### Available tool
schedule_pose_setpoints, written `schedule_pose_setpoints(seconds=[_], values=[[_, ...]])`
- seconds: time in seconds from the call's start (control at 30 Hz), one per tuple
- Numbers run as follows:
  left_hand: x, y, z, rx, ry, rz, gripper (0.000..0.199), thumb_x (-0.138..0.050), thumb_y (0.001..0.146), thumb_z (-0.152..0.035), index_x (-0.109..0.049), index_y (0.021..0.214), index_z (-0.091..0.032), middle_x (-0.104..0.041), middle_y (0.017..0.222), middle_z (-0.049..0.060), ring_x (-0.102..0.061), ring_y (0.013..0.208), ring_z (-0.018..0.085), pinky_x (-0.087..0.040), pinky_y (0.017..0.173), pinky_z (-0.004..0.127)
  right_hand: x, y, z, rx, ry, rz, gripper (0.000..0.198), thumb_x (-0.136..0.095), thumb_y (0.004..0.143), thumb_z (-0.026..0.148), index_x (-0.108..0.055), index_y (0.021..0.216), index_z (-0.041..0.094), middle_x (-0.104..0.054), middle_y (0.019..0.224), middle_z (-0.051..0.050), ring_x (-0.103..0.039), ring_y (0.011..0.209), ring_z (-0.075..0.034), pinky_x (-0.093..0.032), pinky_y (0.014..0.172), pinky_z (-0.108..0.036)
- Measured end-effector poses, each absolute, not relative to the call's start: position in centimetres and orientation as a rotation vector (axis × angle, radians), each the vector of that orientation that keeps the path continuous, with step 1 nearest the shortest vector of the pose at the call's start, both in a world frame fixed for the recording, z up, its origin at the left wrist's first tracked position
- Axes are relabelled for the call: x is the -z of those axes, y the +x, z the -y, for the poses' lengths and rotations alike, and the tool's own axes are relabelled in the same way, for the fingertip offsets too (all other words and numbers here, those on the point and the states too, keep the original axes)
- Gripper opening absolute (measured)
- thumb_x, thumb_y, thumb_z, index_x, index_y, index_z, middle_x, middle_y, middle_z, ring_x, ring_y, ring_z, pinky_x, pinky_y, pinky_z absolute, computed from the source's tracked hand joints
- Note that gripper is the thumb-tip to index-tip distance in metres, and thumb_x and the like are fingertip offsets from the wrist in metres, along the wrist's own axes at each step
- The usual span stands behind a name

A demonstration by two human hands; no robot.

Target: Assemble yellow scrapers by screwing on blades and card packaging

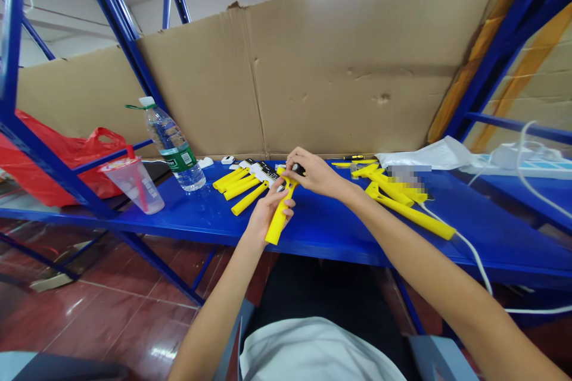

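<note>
My left hand (267, 211) is wrapped round the yellow handle of a scraper-like tool (277, 220), which slants with its handle end toward me. At the tool's upper end, my right hand (313, 171) is closed with bent fingers around a small black rounded part (298, 169). The fingers partly hide the tool's head, so its exact kind is unclear. Just left of my hands lie several similar yellow-handled tools (248, 197) with black-and-white heads. To the right, more yellow handles (415, 214) with wide forked ends lie in a loose pile.
A water bottle (176, 146) and a clear cup (140, 184) with a red straw stand left on the blue table (330, 232). A red bag (67, 161) sits behind a blue post. Cardboard (322, 77) walls the back. A white cable (473, 250) and plastic bag (424, 153) lie right.
</note>
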State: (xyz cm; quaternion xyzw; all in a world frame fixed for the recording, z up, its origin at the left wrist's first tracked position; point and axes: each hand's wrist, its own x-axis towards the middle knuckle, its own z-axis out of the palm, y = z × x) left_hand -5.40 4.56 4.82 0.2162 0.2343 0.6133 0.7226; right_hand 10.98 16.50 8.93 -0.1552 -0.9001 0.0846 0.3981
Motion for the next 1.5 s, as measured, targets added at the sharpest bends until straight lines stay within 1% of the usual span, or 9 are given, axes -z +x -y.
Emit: schedule_pose_setpoints(seconds=[0.2,0.4,0.73,0.9,1.0,1.17,1.37,1.43,1.5], values=[[-5.0,-5.7,-4.6,-1.337,0.349,-0.431,0.052,-0.068,0.093,0.0,-0.066,0.137,-0.03,-0.065,0.103,0.001,-0.058,0.062,0.004,-0.046,0.05,0.011,-8.5,10.8,-16.1,-0.118,-0.418,2.341,0.018,-0.064,0.109,0.037,-0.071,0.105,0.021,-0.067,0.125,-0.011,-0.068,0.094,-0.022,-0.056,0.087,-0.039],[-4.9,-5.7,-4.8,-1.369,0.319,-0.44,0.047,-0.065,0.096,0.0,-0.064,0.132,-0.029,-0.065,0.104,0.0,-0.059,0.061,0.005,-0.046,0.049,0.012,-8.5,10.9,-16.4,-0.234,-0.329,2.307,0.013,-0.063,0.106,0.028,-0.074,0.104,0.022,-0.069,0.12,-0.011,-0.07,0.106,-0.025,-0.057,0.098,-0.042],[-5.0,-5.3,-4.5,-1.367,0.447,-0.545,0.059,-0.077,0.087,-0.001,-0.063,0.136,-0.03,-0.063,0.103,0.001,-0.059,0.062,0.006,-0.045,0.049,0.014,-9.7,11.2,-15.9,-0.352,-0.337,2.241,0.021,-0.068,0.103,0.037,-0.072,0.092,0.021,-0.071,0.112,-0.01,-0.07,0.1,-0.024,-0.055,0.097,-0.043],[-4.7,-5.3,-4.6,-1.36,0.473,-0.54,0.058,-0.078,0.086,-0.002,-0.062,0.134,-0.03,-0.064,0.108,0.003,-0.06,0.063,0.006,-0.046,0.05,0.014,-10.0,11.4,-15.9,-0.452,-0.402,2.212,0.02,-0.074,0.098,0.039,-0.074,0.088,0.021,-0.073,0.111,-0.009,-0.071,0.102,-0.025,-0.055,0.098,-0.044],[-4.7,-5.4,-4.6,-1.357,0.476,-0.531,0.057,-0.077,0.087,-0.001,-0.062,0.133,-0.03,-0.064,0.107,0.003,-0.06,0.063,0.007,-0.046,0.05,0.015,-10.1,11.5,-15.7,-0.534,-0.411,2.19,0.02,-0.076,0.096,0.039,-0.076,0.088,0.021,-0.073,0.112,-0.009,-0.07,0.101,-0.025,-0.058,0.091,-0.043],[-4.8,-5.4,-4.5,-1.359,0.459,-0.526,0.057,-0.077,0.087,-0.001,-0.062,0.133,-0.03,-0.063,0.106,0.002,-0.059,0.063,0.006,-0.045,0.05,0.014,-10.3,11.6,-15.3,-0.68,-0.455,2.183,0.02,-0.077,0.094,0.04,-0.077,0.09,0.02,-0.071,0.116,-0.011,-0.069,0.095,-0.023,-0.056,0.063,-0.031],[-4.7,-5.3,-4.5,-1.358,0.455,-0.513,0.055,-0.077,0.087,-0.001,-0.063,0.131,-0.03,-0.064,0.108,0.002,-0.059,0.062,0.006,-0.045,0.05,0.014,-10.1,11.4,-15.3,-0.631,-0.444,2.154,0.02,-0.078,0.092,0.04,-0.077,0.088,0.021,-0.073,0.113,-0.01,-0.069,0.097,-0.024,-0.059,0.074,-0.037],[-4.8,-5.3,-4.5,-1.354,0.46,-0.515,0.056,-0.076,0.087,-0.001,-0.062,0.132,-0.031,-0.065,0.11,0.003,-0.058,0.062,0.006,-0.045,0.05,0.014,-10.1,11.3,-15.4,-0.637,-0.494,2.145,0.024,-0.08,0.091,0.044,-0.076,0.087,0.02,-0.074,0.114,-0.01,-0.069,0.09,-0.022,-0.057,0.071,-0.036],[-4.9,-5.3,-4.4,-1.349,0.463,-0.517,0.055,-0.076,0.088,-0.002,-0.062,0.133,-0.03,-0.065,0.11,0.003,-0.058,0.062,0.006,-0.045,0.049,0.014,-10.2,11.4,-15.7,-0.691,-0.6,2.135,0.031,-0.083,0.088,0.05,-0.074,0.089,0.02,-0.076,0.104,-0.008,-0.066,0.074,-0.019,-0.053,0.063,-0.034]])
